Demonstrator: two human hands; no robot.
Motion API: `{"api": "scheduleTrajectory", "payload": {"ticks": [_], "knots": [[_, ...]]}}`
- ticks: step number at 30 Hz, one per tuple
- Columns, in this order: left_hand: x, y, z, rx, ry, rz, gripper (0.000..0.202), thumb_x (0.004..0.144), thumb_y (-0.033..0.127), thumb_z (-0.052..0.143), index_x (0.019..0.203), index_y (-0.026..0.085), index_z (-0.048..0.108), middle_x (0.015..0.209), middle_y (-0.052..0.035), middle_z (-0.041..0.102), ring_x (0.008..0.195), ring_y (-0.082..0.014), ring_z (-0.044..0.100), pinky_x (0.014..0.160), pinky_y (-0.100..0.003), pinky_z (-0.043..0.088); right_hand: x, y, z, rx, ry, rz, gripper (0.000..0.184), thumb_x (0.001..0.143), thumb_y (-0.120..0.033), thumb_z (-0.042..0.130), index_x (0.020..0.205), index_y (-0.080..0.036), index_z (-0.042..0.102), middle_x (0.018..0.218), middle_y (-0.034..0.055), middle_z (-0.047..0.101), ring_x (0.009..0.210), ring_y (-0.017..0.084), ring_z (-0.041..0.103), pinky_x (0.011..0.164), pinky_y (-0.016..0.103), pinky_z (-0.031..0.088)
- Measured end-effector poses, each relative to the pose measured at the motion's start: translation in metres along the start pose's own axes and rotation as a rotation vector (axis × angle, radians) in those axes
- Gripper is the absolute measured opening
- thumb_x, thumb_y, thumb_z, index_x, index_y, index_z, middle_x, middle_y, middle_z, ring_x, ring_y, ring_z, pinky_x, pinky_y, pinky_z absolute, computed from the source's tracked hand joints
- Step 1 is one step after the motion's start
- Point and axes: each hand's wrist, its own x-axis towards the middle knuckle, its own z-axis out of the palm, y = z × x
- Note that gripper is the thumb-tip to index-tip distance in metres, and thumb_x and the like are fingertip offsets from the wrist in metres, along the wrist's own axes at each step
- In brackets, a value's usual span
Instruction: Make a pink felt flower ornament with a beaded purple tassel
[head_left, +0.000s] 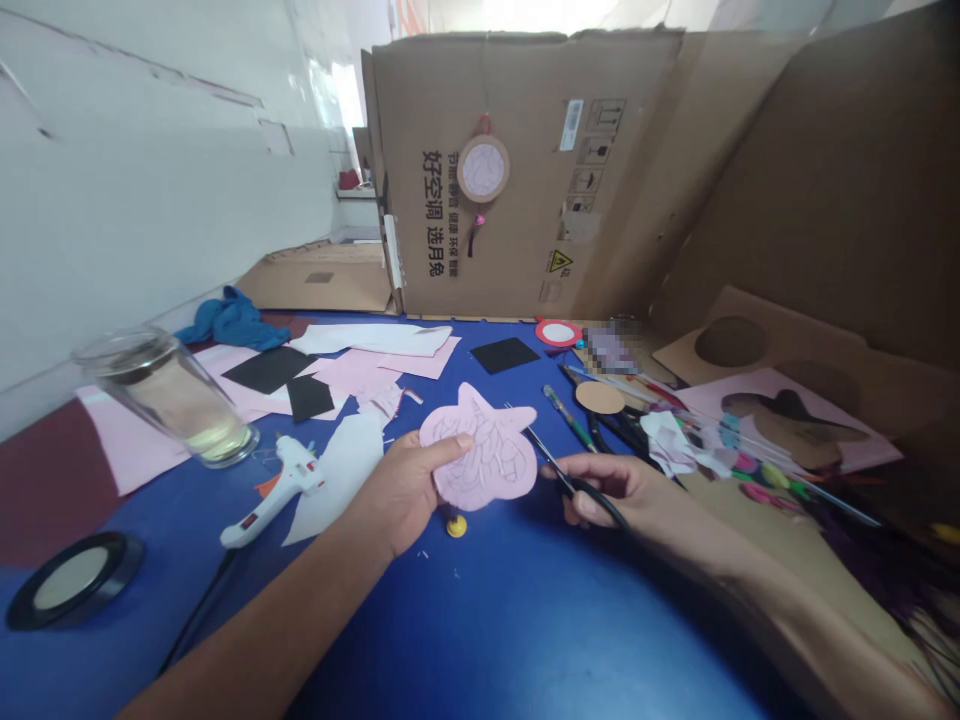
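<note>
My left hand (409,490) pinches a pink paper cutout (487,465) by its left side, thumb on top. The cutout has a wavy outline with pointed tips at the top, and purple lines are drawn over it. In my right hand (600,485) is a pair of scissors (551,455) with black handles, fingers wrapped round the loops. Its blades reach up to the cutout's right edge; whether they are parted is hard to make out. Just below the cutout a small yellow round object (456,526) sits on the blue table (480,620).
A white glue gun (281,490), a glass of liquid (176,400) and black tape (75,580) are on the left. Paper scraps (352,375) lie behind them. Pens (568,415) and cardboard pieces (780,340) are on the right. A tall cardboard box (525,220) stands behind.
</note>
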Motion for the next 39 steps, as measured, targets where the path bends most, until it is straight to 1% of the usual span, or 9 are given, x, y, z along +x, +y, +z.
{"api": "scheduleTrajectory", "payload": {"ticks": [3, 6, 11, 15, 18, 25, 30, 33, 39], "knots": [[0.000, 0.005, 0.005, 0.017, 0.110, 0.020, 0.030, 0.088, 0.015, 0.086, 0.117, 0.011, 0.079, 0.115, -0.0212, 0.085, 0.108, -0.0340, 0.082, 0.081, -0.036, 0.068, 0.001, 0.001, 0.000, 0.037, 0.060, -0.017, 0.069, 0.073, -0.063, 0.099, 0.123, -0.020, 0.082, 0.084, 0.0023, 0.072, 0.078, 0.017, 0.059, 0.076, 0.032, 0.043], [0.000, 0.010, 0.007, 0.002, 0.117, 0.058, 0.041, 0.088, 0.013, 0.086, 0.128, 0.012, 0.077, 0.122, -0.0212, 0.084, 0.114, -0.0346, 0.081, 0.087, -0.038, 0.069, 0.002, 0.002, -0.001, 0.047, 0.102, -0.051, 0.066, 0.077, -0.063, 0.097, 0.124, -0.020, 0.082, 0.084, 0.0023, 0.071, 0.077, 0.017, 0.058, 0.076, 0.033, 0.044], [0.000, 0.015, 0.005, 0.003, 0.164, 0.093, 0.045, 0.089, 0.012, 0.084, 0.134, 0.012, 0.076, 0.128, -0.0221, 0.083, 0.114, -0.0349, 0.082, 0.085, -0.038, 0.070, 0.002, 0.004, -0.003, 0.024, 0.115, -0.085, 0.063, 0.081, -0.063, 0.094, 0.126, -0.020, 0.081, 0.085, 0.0033, 0.072, 0.076, 0.017, 0.057, 0.075, 0.033, 0.044], [0.002, 0.017, 0.003, -0.017, 0.168, 0.115, 0.058, 0.088, 0.010, 0.085, 0.144, 0.015, 0.071, 0.131, -0.0208, 0.082, 0.117, -0.0352, 0.081, 0.089, -0.040, 0.071, 0.003, 0.004, -0.002, 0.006, 0.123, -0.076, 0.068, 0.078, -0.065, 0.095, 0.126, -0.019, 0.081, 0.084, 0.0034, 0.072, 0.074, 0.017, 0.057, 0.074, 0.033, 0.046], [0.003, 0.018, 0.003, -0.017, 0.171, 0.117, 0.061, 0.088, 0.010, 0.084, 0.147, 0.016, 0.070, 0.132, -0.0209, 0.082, 0.119, -0.0355, 0.081, 0.092, -0.041, 0.071, 0.004, 0.002, -0.001, 0.011, 0.145, -0.054, 0.073, 0.072, -0.068, 0.097, 0.124, -0.019, 0.082, 0.083, 0.0035, 0.072, 0.075, 0.018, 0.059, 0.074, 0.033, 0.048], [0.005, 0.021, 0.001, -0.021, 0.205, 0.129, 0.054, 0.090, 0.009, 0.083, 0.143, 0.013, 0.073, 0.131, -0.0225, 0.082, 0.122, -0.0368, 0.080, 0.095, -0.045, 0.070, 0.002, 0.000, 0.000, -0.025, 0.152, -0.061, 0.073, 0.072, -0.068, 0.098, 0.124, -0.019, 0.084, 0.085, 0.0057, 0.075, 0.077, 0.019, 0.062, 0.075, 0.033, 0.049], [0.007, 0.020, -0.002, -0.038, 0.198, 0.144, 0.050, 0.089, 0.012, 0.085, 0.138, 0.013, 0.075, 0.130, -0.0222, 0.082, 0.126, -0.0374, 0.078, 0.098, -0.047, 0.069, 0.002, 0.000, 0.002, -0.043, 0.160, -0.018, 0.076, 0.067, -0.071, 0.099, 0.122, -0.020, 0.084, 0.086, 0.0058, 0.076, 0.077, 0.019, 0.063, 0.075, 0.034, 0.052], [0.007, 0.020, -0.003, -0.042, 0.211, 0.137, 0.043, 0.091, 0.014, 0.083, 0.133, 0.012, 0.076, 0.130, -0.0222, 0.082, 0.128, -0.0371, 0.077, 0.100, -0.048, 0.068, 0.003, -0.002, 0.004, -0.039, 0.174, 0.001, 0.079, 0.063, -0.071, 0.101, 0.121, -0.020, 0.085, 0.085, 0.0060, 0.077, 0.076, 0.020, 0.063, 0.075, 0.034, 0.052], [0.007, 0.021, -0.002, -0.058, 0.207, 0.108, 0.025, 0.098, 0.018, 0.076, 0.121, 0.011, 0.080, 0.130, -0.0216, 0.082, 0.127, -0.0356, 0.076, 0.101, -0.046, 0.066, 0.002, 0.000, 0.004, -0.053, 0.190, -0.025, 0.073, 0.067, -0.073, 0.098, 0.115, -0.019, 0.084, 0.082, 0.0060, 0.076, 0.072, 0.019, 0.060, 0.073, 0.035, 0.052]]}}
